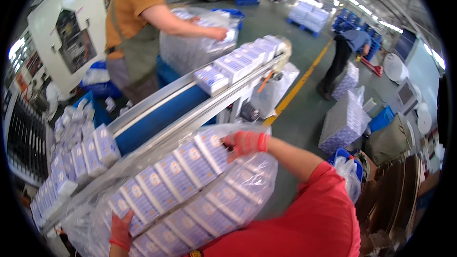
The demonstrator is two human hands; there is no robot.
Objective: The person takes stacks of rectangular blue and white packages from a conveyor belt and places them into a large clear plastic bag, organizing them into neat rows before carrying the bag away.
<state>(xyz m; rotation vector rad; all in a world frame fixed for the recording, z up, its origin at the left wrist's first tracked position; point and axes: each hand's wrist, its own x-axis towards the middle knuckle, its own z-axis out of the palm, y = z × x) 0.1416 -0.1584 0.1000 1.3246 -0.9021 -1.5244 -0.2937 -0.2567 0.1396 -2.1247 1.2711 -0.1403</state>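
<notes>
A long row of purple-and-white packs (pixel 166 181) lies inside a large clear plastic bag (pixel 264 169). Red gloves with bare fingertips cover both my hands. At the row's near left end, my left hand (pixel 122 231) presses against the last packs, thumb and fingers bent around them. My right hand (pixel 245 143) grips the far right end, its fingers curled at the side of the end pack. The row is squeezed between the two hands. Beneath it and nearer my body, a second row of packs (pixel 207 214) shows through the plastic.
A blue conveyor belt (pixel 159 119) with metal rails runs beyond the bag, carrying several packs (pixel 238 62). More packs (pixel 76 157) stand at its left end. A co-worker (pixel 135 38) in an orange shirt stands across it. Another person (pixel 350 52) bends by wrapped stacks (pixel 342 123) at right.
</notes>
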